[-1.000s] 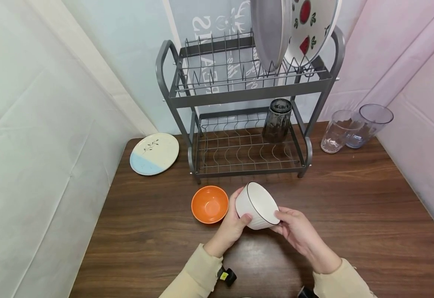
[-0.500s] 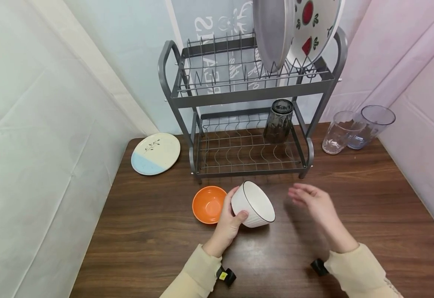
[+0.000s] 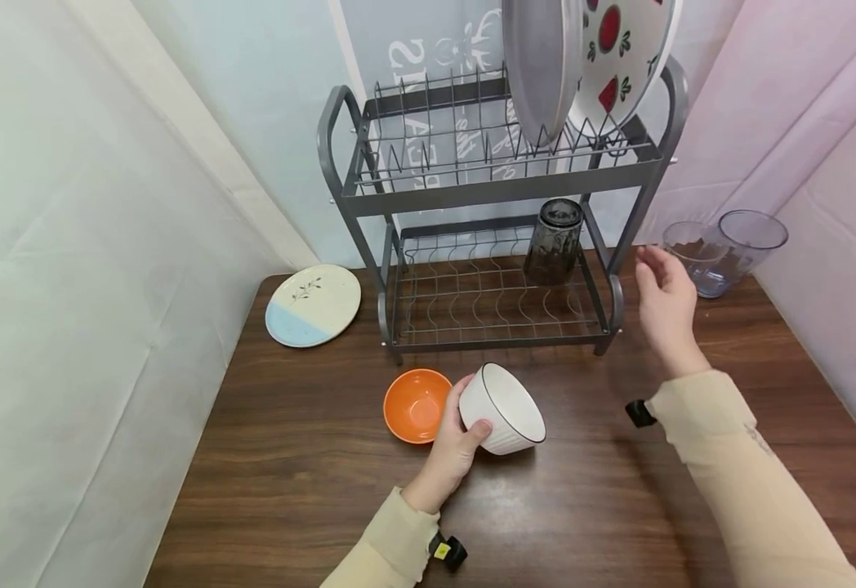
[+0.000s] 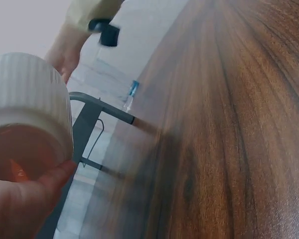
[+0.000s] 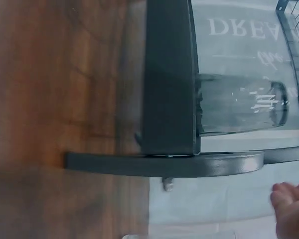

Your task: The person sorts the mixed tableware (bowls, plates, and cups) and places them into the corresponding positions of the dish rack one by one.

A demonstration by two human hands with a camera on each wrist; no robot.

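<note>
My left hand grips a white ribbed bowl with a dark rim, its thumb on the outer wall. The bowl is tilted, its mouth facing up and to the right. In the left wrist view the bowl shows its ribbed side and underside. My right hand is raised beside the dish rack's right end, fingers loosely bent and holding nothing. Behind it stands a clear glass, partly hidden by the hand. An orange bowl sits just left of the left hand.
A two-tier dark metal dish rack stands at the back. Its upper tier holds a grey plate and a fruit-patterned plate; an upturned dark glass is below. A bluish glass stands right, a cream-and-blue plate left.
My right hand has let go of the white bowl and moved up and right toward the clear glass. The left hand keeps hold of the bowl in nearly the same place.
</note>
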